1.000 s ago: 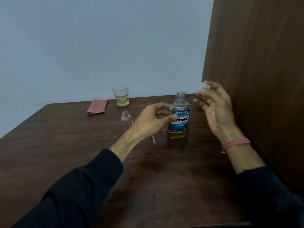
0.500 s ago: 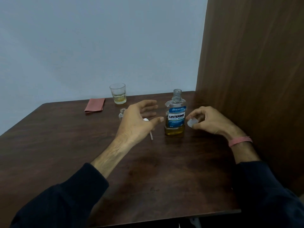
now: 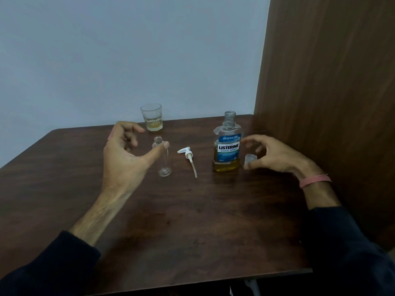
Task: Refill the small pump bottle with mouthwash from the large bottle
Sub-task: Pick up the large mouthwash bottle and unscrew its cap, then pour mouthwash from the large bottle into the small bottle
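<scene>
The small clear pump bottle [image 3: 164, 165] stands upright and uncapped at mid table. My left hand [image 3: 126, 152] is open just left of it, thumb tip against its neck and fingers spread apart from it. Its white pump head [image 3: 188, 155] lies on the table between the two bottles. The large mouthwash bottle [image 3: 227, 146] stands open, with yellow liquid low in its base. Right of it my right hand [image 3: 273, 155] hovers with fingers spread over the bottle's clear cap [image 3: 250, 158]. The cap rests low by my thumb and nothing pinches it.
A drinking glass [image 3: 151, 120] holding a little yellow liquid stands at the back by the wall. A sliver of red cloth [image 3: 111, 134] shows behind my left hand. A wooden panel [image 3: 331, 103] bounds the dark wooden table [image 3: 203, 221] on the right.
My left hand left the large bottle and moved left to the small bottle. My right hand came down with the cap to table level beside the large bottle and spread its fingers.
</scene>
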Tool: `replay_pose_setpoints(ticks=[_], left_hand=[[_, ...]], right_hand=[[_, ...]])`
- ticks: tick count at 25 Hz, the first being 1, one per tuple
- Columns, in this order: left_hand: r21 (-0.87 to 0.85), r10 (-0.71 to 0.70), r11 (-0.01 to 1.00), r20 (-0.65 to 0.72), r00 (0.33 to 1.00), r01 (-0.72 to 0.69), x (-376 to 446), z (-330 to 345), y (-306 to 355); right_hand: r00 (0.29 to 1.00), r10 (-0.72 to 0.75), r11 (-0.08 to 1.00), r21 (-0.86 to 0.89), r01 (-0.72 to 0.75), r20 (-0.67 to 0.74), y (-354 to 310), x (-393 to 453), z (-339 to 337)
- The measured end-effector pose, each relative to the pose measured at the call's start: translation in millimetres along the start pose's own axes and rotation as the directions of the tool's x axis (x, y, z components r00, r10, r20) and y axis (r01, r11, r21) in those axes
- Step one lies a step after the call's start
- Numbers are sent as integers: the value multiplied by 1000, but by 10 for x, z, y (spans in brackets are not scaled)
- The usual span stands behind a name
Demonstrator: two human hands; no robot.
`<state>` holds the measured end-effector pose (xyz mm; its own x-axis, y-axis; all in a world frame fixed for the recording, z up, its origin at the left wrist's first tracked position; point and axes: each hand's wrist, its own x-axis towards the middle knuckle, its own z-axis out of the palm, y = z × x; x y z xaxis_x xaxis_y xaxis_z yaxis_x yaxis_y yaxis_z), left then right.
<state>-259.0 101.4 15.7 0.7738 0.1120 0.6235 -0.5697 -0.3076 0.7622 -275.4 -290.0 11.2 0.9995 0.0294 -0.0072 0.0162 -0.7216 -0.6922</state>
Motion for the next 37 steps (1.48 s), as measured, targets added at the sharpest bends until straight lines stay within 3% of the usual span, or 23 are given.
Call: replay_pose_setpoints(ticks=[5, 10, 13, 18, 22, 25, 29, 37], left_hand=[[44, -115, 993, 96, 989, 111, 44, -120, -329], [-32, -139, 988, 281, 950, 154, 54, -58, -527], [-75, -128, 984, 322, 938, 159, 117, -7, -556], [-128, -135, 971, 404, 905, 202, 190, 27, -583], [-124, -126, 975, 376, 918, 185, 208, -78, -637], [-89, -134, 981, 344, 929, 175, 193, -92, -644], [-54, -135, 986, 313, 940, 159, 157, -66, -633], [-77, -126, 985, 306, 944, 156, 162, -15, -612]], right_hand=[[970, -185, 922, 314, 228, -160, -240, -49, 73], [939, -239, 819, 468, 332, -247, -429, 16, 409], [924, -243, 793, 487, 365, -297, -491, 43, 541], [866, -281, 833, 344, 434, -413, -705, 113, 705], [825, -356, 854, 205, 478, -439, -1085, 234, 783], [767, -458, 858, 4, 514, -451, -1315, 368, 915], [646, -626, 780, -342, 524, -436, -1395, 449, 1063], [632, -719, 631, -652, 420, -288, -1293, 417, 1064]])
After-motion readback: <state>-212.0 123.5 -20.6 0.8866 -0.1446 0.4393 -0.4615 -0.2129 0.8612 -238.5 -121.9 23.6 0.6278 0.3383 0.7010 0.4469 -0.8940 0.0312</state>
